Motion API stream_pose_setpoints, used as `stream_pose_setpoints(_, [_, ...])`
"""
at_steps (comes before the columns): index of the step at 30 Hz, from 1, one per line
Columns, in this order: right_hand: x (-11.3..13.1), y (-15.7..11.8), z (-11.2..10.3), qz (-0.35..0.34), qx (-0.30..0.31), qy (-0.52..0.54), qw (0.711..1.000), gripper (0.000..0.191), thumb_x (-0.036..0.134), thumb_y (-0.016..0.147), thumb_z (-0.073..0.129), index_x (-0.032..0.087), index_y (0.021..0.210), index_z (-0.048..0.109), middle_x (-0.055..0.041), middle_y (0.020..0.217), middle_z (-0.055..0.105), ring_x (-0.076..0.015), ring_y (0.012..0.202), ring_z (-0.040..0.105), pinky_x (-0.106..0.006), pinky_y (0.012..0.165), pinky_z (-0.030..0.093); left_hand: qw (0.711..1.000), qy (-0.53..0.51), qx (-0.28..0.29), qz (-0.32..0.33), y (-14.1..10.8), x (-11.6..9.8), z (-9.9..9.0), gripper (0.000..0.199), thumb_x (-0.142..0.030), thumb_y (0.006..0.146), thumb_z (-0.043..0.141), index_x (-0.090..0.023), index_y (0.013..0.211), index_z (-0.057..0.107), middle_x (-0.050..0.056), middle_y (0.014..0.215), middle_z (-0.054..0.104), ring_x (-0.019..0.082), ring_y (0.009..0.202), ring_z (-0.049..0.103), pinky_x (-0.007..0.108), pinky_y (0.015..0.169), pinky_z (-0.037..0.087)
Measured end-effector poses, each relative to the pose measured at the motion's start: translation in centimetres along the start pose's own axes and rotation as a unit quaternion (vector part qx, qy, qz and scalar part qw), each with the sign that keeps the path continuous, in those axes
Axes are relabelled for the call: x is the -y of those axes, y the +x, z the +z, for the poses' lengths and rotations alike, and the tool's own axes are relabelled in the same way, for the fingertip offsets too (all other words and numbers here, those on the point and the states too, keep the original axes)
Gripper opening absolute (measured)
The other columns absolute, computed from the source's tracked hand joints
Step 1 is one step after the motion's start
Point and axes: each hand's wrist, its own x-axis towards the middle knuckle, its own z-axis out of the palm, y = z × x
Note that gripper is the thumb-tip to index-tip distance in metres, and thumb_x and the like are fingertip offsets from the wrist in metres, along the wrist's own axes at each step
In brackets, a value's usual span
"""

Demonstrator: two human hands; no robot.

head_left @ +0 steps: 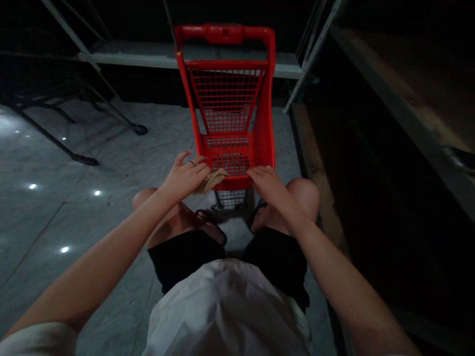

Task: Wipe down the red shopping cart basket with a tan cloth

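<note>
A red plastic shopping cart with grid walls stands between my knees, its handle at the far end. My left hand, a dark ring on one finger, is closed on a crumpled tan cloth at the left corner of the cart's near rim. My right hand has its fingers bent over the same rim at the right corner, gripping it. Part of the cloth hangs over the rim beside my left fingers. Below the basket a lower grey wire rack shows.
Behind the cart runs a pale metal shelf with slanting posts. Dark metal legs stand on the grey tiled floor at the left. A wooden-edged shelf lines the right side, with a dark object on its edge.
</note>
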Motion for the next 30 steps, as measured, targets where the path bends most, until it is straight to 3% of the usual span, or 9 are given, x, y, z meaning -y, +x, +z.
stream_pose_setpoints(4, [1.6,0.8,0.1,0.015,0.005,-0.041,0.999,0.028,0.005,0.099,0.042,0.014,0.11,0.066,-0.0156,0.108,0.076,-0.028,0.101,0.066,-0.037,0.086,0.038,0.999,0.012,-0.01,-0.044,0.8,-2.1,0.9,0.025,-0.019,0.106,0.04,-0.02,0.1,0.064,0.008,0.104,0.076,0.024,0.109,0.068,0.055,0.116,0.042])
stream_pose_setpoints(12, [2.1,1.3,-0.3,0.016,0.025,-0.04,0.999,0.029,0.004,0.098,0.041,0.011,0.107,0.067,-0.0173,0.102,0.075,-0.028,0.097,0.066,-0.037,0.084,0.038,0.993,0.009,-0.049,-0.111,5.6,-9.1,3.5,0.029,-0.011,0.103,0.04,-0.016,0.1,0.068,0.008,0.089,0.073,0.024,0.091,0.07,0.049,0.107,0.048])
stream_pose_setpoints(15, [1.4,0.8,-0.1,0.02,0.026,-0.031,0.999,0.026,0.005,0.098,0.043,0.01,0.109,0.066,-0.0178,0.104,0.074,-0.0284,0.1,0.066,-0.037,0.086,0.038,0.994,0.009,-0.051,-0.1,6.6,-9.7,3.7,0.03,-0.01,0.102,0.041,-0.014,0.102,0.071,0.01,0.09,0.074,0.024,0.088,0.07,0.049,0.106,0.049])
stream_pose_setpoints(19, [-0.6,-0.1,0.0,-0.015,0.023,0.003,1.0,0.029,0.007,0.097,0.045,0.014,0.116,0.065,-0.0146,0.11,0.075,-0.0269,0.103,0.065,-0.036,0.088,0.039,0.998,0.027,-0.053,0.005,5.4,-6.9,2.6,0.032,-0.014,0.105,0.041,-0.017,0.096,0.072,0.006,0.086,0.075,0.024,0.093,0.069,0.056,0.116,0.042])
stream_pose_setpoints(24, [-3.3,-1.4,-0.4,-0.04,0.006,0.046,0.998,0.018,0.015,0.095,0.056,0.016,0.108,0.068,-0.0139,0.108,0.074,-0.028,0.102,0.065,-0.038,0.091,0.041,0.995,0.023,-0.035,0.085,2.3,-1.5,0.2,0.023,-0.015,0.103,0.049,-0.022,0.095,0.07,0.003,0.096,0.078,0.023,0.111,0.068,0.052,0.115,0.041])
stream_pose_setpoints(30, [-5.1,-1.8,-0.8,-0.052,-0.014,0.057,0.997,0.023,0.039,0.097,0.064,0.017,0.1,0.071,-0.0119,0.101,0.076,-0.0279,0.098,0.066,-0.039,0.092,0.042,0.984,-0.001,0.017,0.177,3.7,2.4,-0.2,0.016,-0.019,0.1,0.057,-0.028,0.104,0.069,0.0,0.117,0.077,0.024,0.136,0.059,0.051,0.118,0.035])
